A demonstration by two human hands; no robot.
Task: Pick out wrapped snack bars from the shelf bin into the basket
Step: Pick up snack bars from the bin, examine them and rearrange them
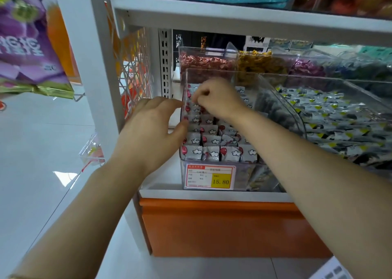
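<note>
One head-worn wide-angle cam, facing fwd & down onto front edge of white metal shelf (212, 192). Clear plastic bin w/ price label (244, 179) sits mid-frame, close, within arm's reach. Glossy orange base panel (233, 230) below; white upright post (84, 56) at left.

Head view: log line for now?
left hand: open beside bin | right hand: curled over snack bars, grip unclear | basket: unseen

Your right hand (218, 100) is inside the bin (241, 173), over the snack bars (214, 139). Your left hand (148, 130) is just left of the bin. A price tag (210, 176) sits on its front. Another bin (318, 79) stands to the right, and back bins (203, 51) stand behind.
</note>
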